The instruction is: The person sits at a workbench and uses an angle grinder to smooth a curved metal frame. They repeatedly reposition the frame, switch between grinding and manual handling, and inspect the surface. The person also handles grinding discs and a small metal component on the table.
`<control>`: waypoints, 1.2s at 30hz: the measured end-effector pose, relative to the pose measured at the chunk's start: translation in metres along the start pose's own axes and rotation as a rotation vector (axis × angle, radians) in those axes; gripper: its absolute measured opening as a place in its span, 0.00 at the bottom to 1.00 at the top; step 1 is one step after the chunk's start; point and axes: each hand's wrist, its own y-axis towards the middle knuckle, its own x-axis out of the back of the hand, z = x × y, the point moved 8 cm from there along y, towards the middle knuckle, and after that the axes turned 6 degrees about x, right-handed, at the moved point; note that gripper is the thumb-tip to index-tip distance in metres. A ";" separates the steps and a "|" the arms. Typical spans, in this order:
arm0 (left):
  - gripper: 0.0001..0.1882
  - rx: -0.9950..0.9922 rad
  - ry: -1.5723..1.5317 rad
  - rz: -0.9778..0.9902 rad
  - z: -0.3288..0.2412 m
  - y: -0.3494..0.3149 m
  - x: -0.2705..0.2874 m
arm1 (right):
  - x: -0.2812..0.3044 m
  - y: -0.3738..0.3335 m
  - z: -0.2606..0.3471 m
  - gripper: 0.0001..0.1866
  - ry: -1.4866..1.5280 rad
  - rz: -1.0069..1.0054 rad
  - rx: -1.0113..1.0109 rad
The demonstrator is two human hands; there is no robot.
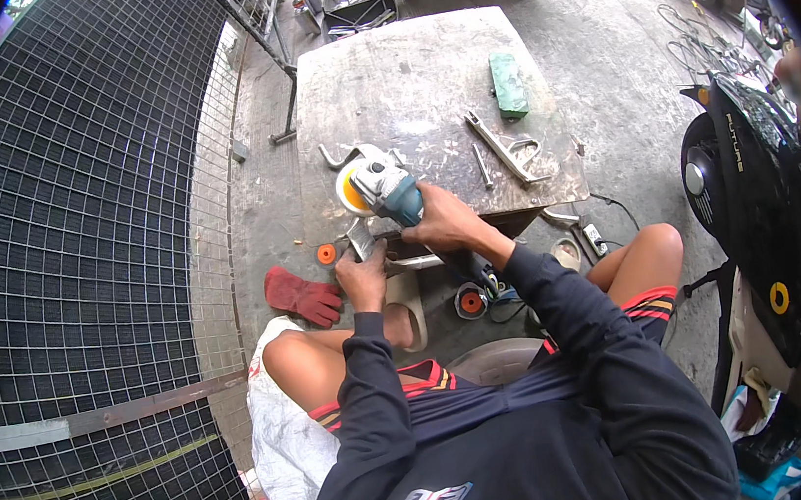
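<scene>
My right hand point(448, 217) is wrapped round the body of an angle grinder point(394, 193), which has a yellow and white disc point(351, 192) at its head. The grinder is over the near left edge of a worn low table point(399, 62). Below the disc, my left hand point(362, 279) grips a shiny metal piece point(361, 242) close to the table edge; its full shape is partly hidden by my fingers. Another curved metal part point(334, 156) shows behind the grinder head. Whether the disc touches the metal piece I cannot tell.
A metal bracket point(508, 149), a short rod point(483, 166) and a green block point(507, 86) lie on the table. A red glove point(302, 298), orange disc point(326, 253) and power strip point(594, 239) are on the floor. Wire mesh point(102, 235) stands left, a motorbike point(760, 199) right.
</scene>
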 end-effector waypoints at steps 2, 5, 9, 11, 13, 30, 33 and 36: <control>0.12 0.109 -0.038 0.026 0.008 -0.002 -0.002 | 0.002 0.007 0.000 0.39 -0.041 -0.013 -0.021; 0.11 0.045 0.017 0.010 0.000 -0.006 -0.002 | 0.011 0.020 -0.006 0.36 -0.146 -0.056 -0.076; 0.12 0.041 -0.057 0.042 0.001 -0.007 -0.002 | 0.023 0.034 -0.009 0.32 -0.257 -0.100 -0.096; 0.11 0.054 -0.119 0.083 0.007 -0.005 -0.002 | 0.024 0.034 -0.009 0.34 -0.285 -0.087 -0.089; 0.12 0.061 -0.211 0.122 0.014 -0.002 -0.001 | 0.027 0.029 -0.009 0.34 -0.310 -0.138 -0.066; 0.28 0.193 -0.841 -0.100 0.032 0.025 0.026 | -0.019 0.013 -0.025 0.36 0.095 -0.196 -0.116; 0.29 0.217 -0.835 -0.117 0.036 0.029 0.030 | -0.035 0.012 -0.012 0.36 0.155 -0.161 -0.060; 0.32 0.198 -0.777 -0.105 0.037 0.034 0.033 | -0.042 0.011 0.005 0.37 0.180 -0.126 -0.010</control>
